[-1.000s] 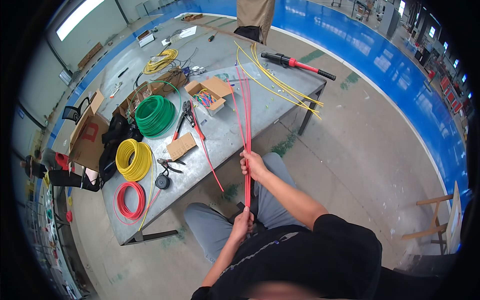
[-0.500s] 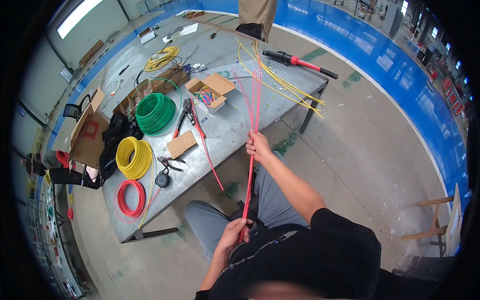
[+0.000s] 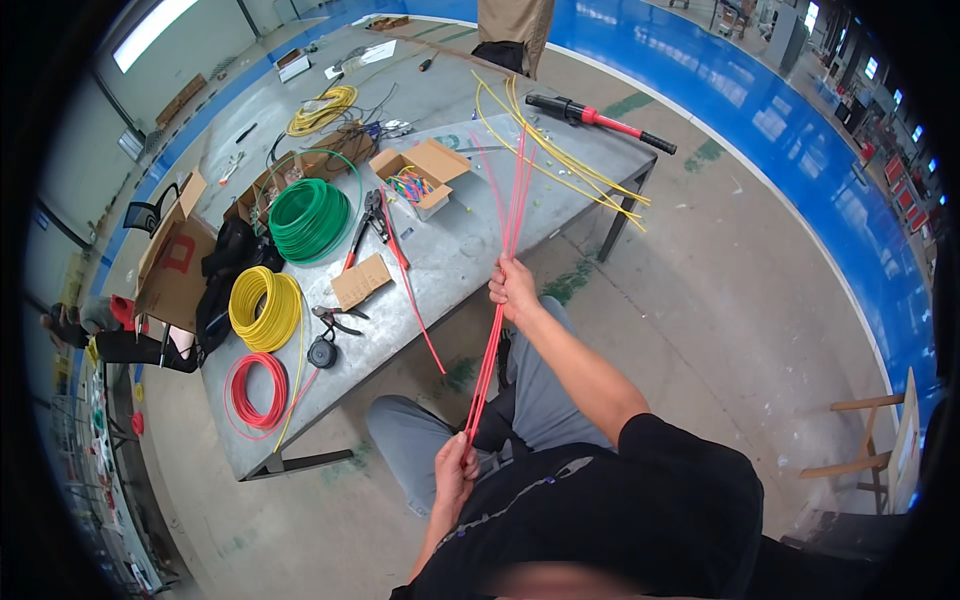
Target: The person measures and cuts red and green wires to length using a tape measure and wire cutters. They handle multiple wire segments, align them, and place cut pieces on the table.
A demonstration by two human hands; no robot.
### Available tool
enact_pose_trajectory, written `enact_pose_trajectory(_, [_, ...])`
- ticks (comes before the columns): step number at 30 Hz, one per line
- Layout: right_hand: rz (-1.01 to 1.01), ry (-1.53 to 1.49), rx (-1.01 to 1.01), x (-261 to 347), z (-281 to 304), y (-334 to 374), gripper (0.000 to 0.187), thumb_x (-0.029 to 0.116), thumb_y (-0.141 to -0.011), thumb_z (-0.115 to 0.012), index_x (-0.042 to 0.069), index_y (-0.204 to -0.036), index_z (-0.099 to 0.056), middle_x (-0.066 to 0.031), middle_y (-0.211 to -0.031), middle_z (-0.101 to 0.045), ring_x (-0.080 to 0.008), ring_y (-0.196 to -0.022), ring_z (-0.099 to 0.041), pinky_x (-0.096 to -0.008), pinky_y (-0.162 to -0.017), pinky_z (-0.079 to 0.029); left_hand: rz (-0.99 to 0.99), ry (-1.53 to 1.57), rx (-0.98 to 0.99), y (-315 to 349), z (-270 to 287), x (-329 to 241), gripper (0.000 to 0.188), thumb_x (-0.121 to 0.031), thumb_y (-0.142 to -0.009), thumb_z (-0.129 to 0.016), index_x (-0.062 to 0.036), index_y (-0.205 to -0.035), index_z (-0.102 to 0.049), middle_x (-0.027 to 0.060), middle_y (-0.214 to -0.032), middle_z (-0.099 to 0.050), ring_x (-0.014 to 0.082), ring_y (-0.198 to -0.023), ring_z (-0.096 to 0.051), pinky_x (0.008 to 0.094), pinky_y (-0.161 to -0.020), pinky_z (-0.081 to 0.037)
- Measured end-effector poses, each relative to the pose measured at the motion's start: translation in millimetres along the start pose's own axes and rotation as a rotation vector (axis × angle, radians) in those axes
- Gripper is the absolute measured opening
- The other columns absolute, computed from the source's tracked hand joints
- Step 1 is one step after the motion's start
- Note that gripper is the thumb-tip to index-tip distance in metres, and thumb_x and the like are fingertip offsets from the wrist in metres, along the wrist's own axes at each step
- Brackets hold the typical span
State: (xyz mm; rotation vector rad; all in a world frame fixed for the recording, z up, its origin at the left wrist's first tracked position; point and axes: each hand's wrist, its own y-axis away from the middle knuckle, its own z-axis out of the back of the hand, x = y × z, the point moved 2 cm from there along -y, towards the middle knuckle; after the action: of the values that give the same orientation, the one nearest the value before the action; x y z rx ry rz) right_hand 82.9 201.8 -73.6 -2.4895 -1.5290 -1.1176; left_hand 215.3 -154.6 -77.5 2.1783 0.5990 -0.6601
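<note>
A bundle of long red wires (image 3: 487, 365) slants across my lap, its far ends fanned out over the table edge. My right hand (image 3: 514, 287) is closed round the bundle partway along. Lower down, my left hand (image 3: 456, 468) grips the near end, its fingers curled over the wires. Between the two hands the strands run stretched and slightly apart. Yellow wires (image 3: 570, 165) lie loose on the table past the far red ends, some overhanging its right edge. One separate red wire (image 3: 418, 315) hangs over the near table edge beside red-handled pliers (image 3: 372, 225).
On the metal table (image 3: 420, 265) stand green (image 3: 309, 220), yellow (image 3: 265, 308) and red wire coils (image 3: 256, 393). An open carton (image 3: 428, 180) holds colourful small pieces. Nearby lie a cardboard piece (image 3: 361, 281), black cutters (image 3: 338, 320), a round black tape measure (image 3: 322, 352) and a long red-black tool (image 3: 600, 122).
My left hand has shifted slightly left and up with the near wire ends. The strands between my hands have spread a little. My right hand is nearly unmoved.
</note>
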Motion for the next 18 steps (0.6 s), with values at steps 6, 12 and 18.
enact_pose_trajectory(6, [-0.007, -0.006, 0.002, -7, -5, 11, 0.028, 0.036, -0.112, -0.056, 0.012, -0.100, -0.052, 0.0031, -0.065, -0.040, -0.0078, -0.046, -0.034, -0.0254, -0.039, -0.026, -0.026, -0.166, -0.012, 5, -9, 3, 0.030, -0.031, -0.111, -0.060, -0.0022, -0.113, -0.070, -0.0042, -0.064, -0.045, 0.0055, -0.049, -0.034, 0.0240, -0.045, -0.025])
enact_pose_trajectory(12, [-0.065, 0.023, -0.008, -15, -4, 15, 0.031, 0.039, -0.112, -0.055, 0.012, -0.097, -0.051, 0.0035, -0.064, -0.038, -0.0084, -0.045, -0.034, -0.0261, -0.039, -0.026, -0.029, -0.360, 0.063, 5, -11, 12, 0.038, -0.037, -0.114, -0.054, -0.0046, -0.099, -0.065, -0.0059, -0.065, -0.042, 0.0052, -0.051, -0.034, 0.0245, -0.047, -0.028])
enact_pose_trajectory(18, [-0.101, 0.139, -0.017, -12, -2, 7, 0.027, 0.037, -0.112, -0.056, 0.013, -0.101, -0.052, 0.0035, -0.065, -0.038, -0.0088, -0.047, -0.034, -0.0270, -0.041, -0.027, -0.014, -0.464, 0.124, 0, 3, 17, 0.043, -0.041, -0.116, -0.048, -0.0094, -0.086, -0.053, -0.0046, -0.065, -0.041, 0.0064, -0.053, -0.036, 0.0251, -0.049, -0.031])
